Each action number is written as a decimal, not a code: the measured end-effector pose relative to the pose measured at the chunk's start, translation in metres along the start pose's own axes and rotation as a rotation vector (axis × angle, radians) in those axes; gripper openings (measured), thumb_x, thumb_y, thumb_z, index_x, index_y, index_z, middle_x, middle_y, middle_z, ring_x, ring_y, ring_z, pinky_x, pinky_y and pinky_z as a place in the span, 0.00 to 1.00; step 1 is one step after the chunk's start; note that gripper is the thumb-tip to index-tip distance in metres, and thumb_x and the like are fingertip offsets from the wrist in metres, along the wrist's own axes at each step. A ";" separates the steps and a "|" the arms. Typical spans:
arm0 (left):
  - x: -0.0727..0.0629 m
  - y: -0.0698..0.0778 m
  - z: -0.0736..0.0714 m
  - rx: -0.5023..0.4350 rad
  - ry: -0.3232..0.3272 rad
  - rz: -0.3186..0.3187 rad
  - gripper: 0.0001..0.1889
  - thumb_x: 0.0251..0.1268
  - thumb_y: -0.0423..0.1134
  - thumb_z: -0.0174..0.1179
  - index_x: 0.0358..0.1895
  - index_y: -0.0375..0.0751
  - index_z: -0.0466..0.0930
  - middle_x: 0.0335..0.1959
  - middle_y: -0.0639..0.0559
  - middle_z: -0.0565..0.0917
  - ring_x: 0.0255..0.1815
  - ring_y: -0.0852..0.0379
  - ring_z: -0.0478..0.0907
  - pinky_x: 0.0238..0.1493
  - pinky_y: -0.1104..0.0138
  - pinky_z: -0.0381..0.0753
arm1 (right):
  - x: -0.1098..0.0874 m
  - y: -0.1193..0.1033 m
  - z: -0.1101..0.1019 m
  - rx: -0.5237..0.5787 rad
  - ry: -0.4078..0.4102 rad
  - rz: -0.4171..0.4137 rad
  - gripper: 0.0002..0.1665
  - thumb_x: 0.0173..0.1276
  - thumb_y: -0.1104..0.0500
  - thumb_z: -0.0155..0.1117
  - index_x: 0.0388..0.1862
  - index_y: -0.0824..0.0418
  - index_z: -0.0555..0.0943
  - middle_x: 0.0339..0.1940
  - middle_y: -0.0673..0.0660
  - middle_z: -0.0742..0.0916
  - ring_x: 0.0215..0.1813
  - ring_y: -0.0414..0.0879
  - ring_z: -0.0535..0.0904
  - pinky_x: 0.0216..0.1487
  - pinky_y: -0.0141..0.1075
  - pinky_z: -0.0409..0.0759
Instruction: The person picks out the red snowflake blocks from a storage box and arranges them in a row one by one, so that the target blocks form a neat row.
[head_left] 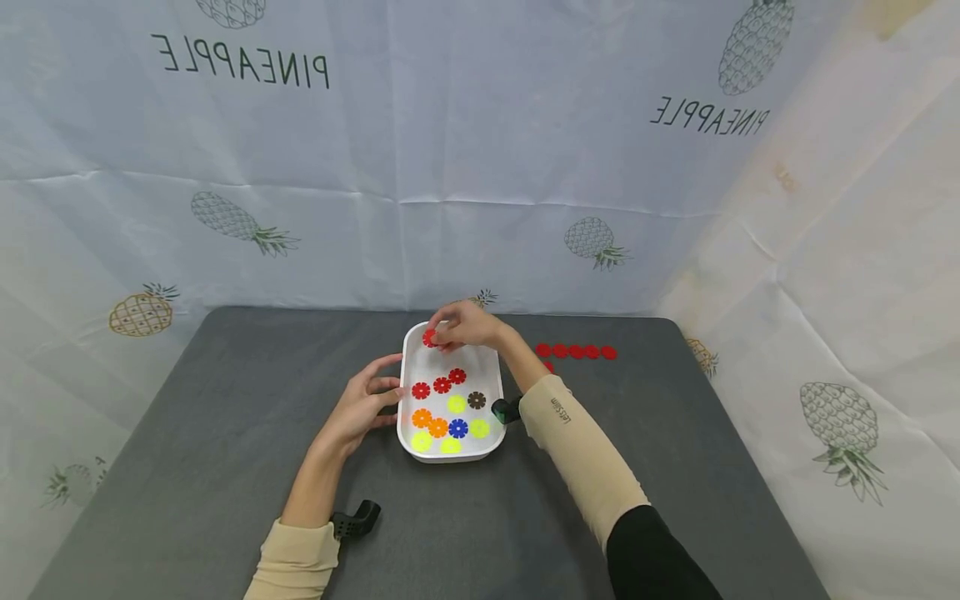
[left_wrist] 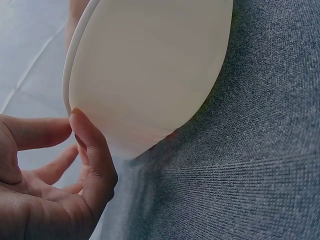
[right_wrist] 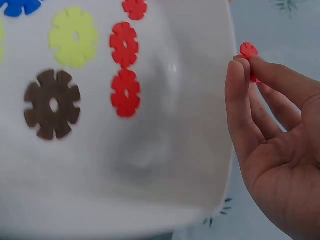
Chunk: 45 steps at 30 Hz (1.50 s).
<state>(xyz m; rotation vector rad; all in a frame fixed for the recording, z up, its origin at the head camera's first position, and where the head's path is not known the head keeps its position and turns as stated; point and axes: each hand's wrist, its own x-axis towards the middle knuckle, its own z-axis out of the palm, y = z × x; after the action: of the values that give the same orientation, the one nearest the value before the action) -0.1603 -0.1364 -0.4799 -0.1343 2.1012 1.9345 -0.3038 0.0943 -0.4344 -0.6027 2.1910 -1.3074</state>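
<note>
A white rounded tray (head_left: 482, 371) holds several notched plastic discs lying flat. Three red discs (head_left: 442, 385) are grouped mid-tray, beside a brown disc (head_left: 476, 400). Nearer me lie two orange discs (head_left: 429, 422), a blue disc (head_left: 458, 428) and several yellow discs (head_left: 457, 403). My left hand (head_left: 362, 408) pinches the tray's left rim between thumb and finger, clearest in the left wrist view. Over the far end of the tray, my right hand (head_left: 465, 325) pinches a red disc (right_wrist: 248, 49) between thumb and fingertips.
Right of the tray, several red discs (head_left: 577, 352) form a row on the grey table (head_left: 600, 467), with another red disc partly behind my right forearm. A pineapple-printed white cloth (head_left: 480, 150) hangs behind the table. Both wrists carry black cameras.
</note>
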 end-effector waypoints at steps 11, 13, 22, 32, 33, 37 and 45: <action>-0.002 -0.001 0.000 -0.003 0.006 0.008 0.34 0.79 0.33 0.60 0.84 0.50 0.64 0.59 0.37 0.79 0.54 0.45 0.84 0.47 0.59 0.93 | -0.032 0.014 -0.045 0.035 0.076 -0.008 0.13 0.80 0.66 0.65 0.59 0.67 0.83 0.50 0.70 0.92 0.51 0.69 0.90 0.61 0.60 0.88; -0.002 -0.001 0.000 -0.004 0.005 0.010 0.34 0.79 0.33 0.60 0.84 0.50 0.64 0.59 0.37 0.79 0.54 0.46 0.84 0.47 0.59 0.93 | -0.040 0.020 -0.054 0.033 0.095 0.001 0.13 0.80 0.67 0.64 0.60 0.68 0.83 0.49 0.69 0.92 0.51 0.71 0.89 0.62 0.62 0.87; -0.001 -0.001 0.000 -0.010 0.001 0.011 0.33 0.80 0.33 0.60 0.84 0.51 0.64 0.58 0.39 0.80 0.54 0.46 0.84 0.47 0.59 0.92 | -0.086 0.050 -0.090 -0.113 0.125 0.023 0.16 0.82 0.63 0.62 0.61 0.71 0.83 0.49 0.70 0.92 0.50 0.72 0.89 0.58 0.63 0.88; 0.000 -0.002 0.001 -0.005 0.004 0.006 0.33 0.79 0.33 0.60 0.84 0.51 0.64 0.62 0.34 0.79 0.52 0.45 0.84 0.48 0.59 0.92 | -0.128 0.089 -0.114 -0.203 0.093 0.116 0.17 0.79 0.68 0.57 0.60 0.74 0.84 0.46 0.72 0.91 0.37 0.48 0.89 0.49 0.54 0.91; 0.001 -0.003 0.001 -0.006 0.003 0.005 0.33 0.79 0.33 0.60 0.84 0.51 0.64 0.62 0.34 0.79 0.52 0.45 0.84 0.48 0.59 0.92 | -0.131 0.092 -0.115 -0.223 0.094 0.128 0.17 0.79 0.69 0.57 0.60 0.74 0.85 0.45 0.71 0.92 0.37 0.46 0.88 0.49 0.52 0.92; 0.000 -0.002 0.001 -0.005 0.004 0.005 0.33 0.79 0.32 0.60 0.84 0.51 0.64 0.61 0.34 0.79 0.52 0.45 0.85 0.47 0.60 0.92 | -0.139 0.103 -0.115 -0.276 0.097 0.140 0.17 0.78 0.68 0.58 0.59 0.73 0.86 0.42 0.69 0.92 0.37 0.45 0.88 0.46 0.47 0.91; 0.000 -0.001 0.000 -0.004 -0.002 0.015 0.33 0.80 0.33 0.59 0.84 0.51 0.63 0.62 0.34 0.78 0.53 0.44 0.85 0.48 0.59 0.92 | -0.144 0.120 -0.114 -0.346 0.120 0.140 0.16 0.78 0.68 0.60 0.57 0.73 0.87 0.44 0.69 0.92 0.37 0.44 0.87 0.43 0.42 0.90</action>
<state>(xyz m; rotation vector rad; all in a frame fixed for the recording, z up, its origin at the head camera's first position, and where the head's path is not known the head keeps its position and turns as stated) -0.1599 -0.1366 -0.4812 -0.1183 2.1036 1.9463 -0.2781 0.3091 -0.4663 -0.4955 2.5334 -0.9205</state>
